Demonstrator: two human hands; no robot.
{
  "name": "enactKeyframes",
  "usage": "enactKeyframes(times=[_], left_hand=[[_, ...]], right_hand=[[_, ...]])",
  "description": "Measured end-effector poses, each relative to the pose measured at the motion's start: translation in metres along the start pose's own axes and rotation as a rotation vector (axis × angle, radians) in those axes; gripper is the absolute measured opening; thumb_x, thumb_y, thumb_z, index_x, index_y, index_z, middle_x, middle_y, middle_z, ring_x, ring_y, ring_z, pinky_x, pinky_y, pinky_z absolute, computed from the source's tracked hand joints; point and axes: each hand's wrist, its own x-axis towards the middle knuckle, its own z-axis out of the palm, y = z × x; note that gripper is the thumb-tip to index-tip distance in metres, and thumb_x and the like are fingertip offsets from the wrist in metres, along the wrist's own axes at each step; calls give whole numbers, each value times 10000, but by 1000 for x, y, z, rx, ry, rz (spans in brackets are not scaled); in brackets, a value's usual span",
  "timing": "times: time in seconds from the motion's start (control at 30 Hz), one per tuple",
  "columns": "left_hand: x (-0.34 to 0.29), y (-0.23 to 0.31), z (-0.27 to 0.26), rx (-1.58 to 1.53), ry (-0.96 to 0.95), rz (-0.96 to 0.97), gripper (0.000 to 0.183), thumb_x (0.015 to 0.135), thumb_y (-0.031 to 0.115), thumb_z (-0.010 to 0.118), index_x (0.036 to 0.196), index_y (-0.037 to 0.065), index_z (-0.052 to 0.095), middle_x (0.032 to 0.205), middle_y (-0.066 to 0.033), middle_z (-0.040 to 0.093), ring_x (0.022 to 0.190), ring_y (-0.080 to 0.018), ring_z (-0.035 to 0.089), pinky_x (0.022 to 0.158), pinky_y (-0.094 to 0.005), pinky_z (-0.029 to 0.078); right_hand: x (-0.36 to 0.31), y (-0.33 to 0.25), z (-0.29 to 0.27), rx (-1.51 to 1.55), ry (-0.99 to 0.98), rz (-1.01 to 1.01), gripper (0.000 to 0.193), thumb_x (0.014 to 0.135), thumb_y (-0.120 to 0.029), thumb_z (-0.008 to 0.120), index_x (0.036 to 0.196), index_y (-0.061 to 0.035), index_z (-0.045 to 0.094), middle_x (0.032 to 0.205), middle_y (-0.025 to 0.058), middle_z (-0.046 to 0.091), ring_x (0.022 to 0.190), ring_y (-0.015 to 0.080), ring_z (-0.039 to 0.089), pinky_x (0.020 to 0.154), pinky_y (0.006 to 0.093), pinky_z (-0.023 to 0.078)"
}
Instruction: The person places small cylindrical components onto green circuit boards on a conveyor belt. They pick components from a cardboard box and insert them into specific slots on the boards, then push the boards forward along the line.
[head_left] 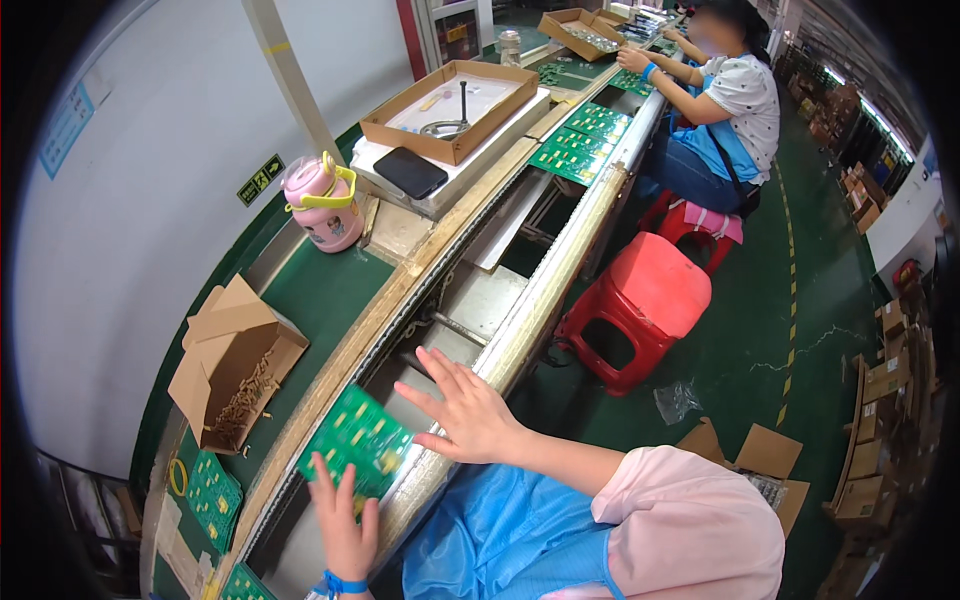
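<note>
A green circuit board (pixel 352 430) with pale rectangular parts lies across the two rails of the conveyor, slightly blurred. Over its near edge is my left hand (pixel 345 515), fingers stretched and apart; whether the fingertips touch the board I cannot tell. A blue band circles that wrist. My right hand (pixel 468 412) is beside the board's right corner, above the front rail, with fingers spread and nothing held. Another green board (pixel 245 583) shows partly at the lower edge, left of my left hand.
On the left ledge are a cardboard box (pixel 240 385) of small brown parts, more green boards (pixel 212 500) and a pink bottle (pixel 322 205). A phone (pixel 410 172) lies near a shallow carton (pixel 450 110). Red stools (pixel 640 300) and a seated co-worker (pixel 715 120) are farther along.
</note>
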Motion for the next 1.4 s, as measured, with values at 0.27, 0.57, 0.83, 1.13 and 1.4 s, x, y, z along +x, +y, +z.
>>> enactKeyframes(times=[0.27,0.57,0.83,1.13,1.4], left_hand=[[-91,-129,-39,850,303,-645,691,886,309,523,1506,124,280,1577,-142,219,1431,-421,203,1040,-679,257],[-151,-180,-44,1217,15,-890,553,933,290,481,1413,28,402,1379,-266,447,1207,-421,495,1021,-485,407],[-149,-165,-83,763,70,-927,559,945,333,522,1445,112,405,1435,-137,451,1301,-348,422,1030,-570,353],[-167,-200,-60,861,39,-974,670,940,290,494,1532,161,209,1586,-79,211,1397,-313,298,945,-677,382],[-130,-163,-40,950,157,-971,554,912,203,561,1439,144,400,1456,-94,437,1292,-293,436,1038,-646,320]], right_hand=[[6,1,-8,-101,-125,-28,585,891,-518,537,1383,-205,501,1563,174,211,1369,440,307,1051,572,321],[1,-1,5,-151,-209,-92,521,912,-526,498,1306,-194,573,1440,97,468,1278,306,478,998,523,360],[3,2,5,-137,-175,16,459,930,-477,500,1248,-161,600,1406,99,492,1276,342,459,1054,558,321],[28,55,-21,-300,-187,228,516,910,-496,517,1143,-41,583,1364,164,504,1121,386,518,994,585,351],[59,100,-16,-495,-127,470,612,908,-539,496,1199,-4,546,1249,202,501,1252,428,398,1043,599,290]])
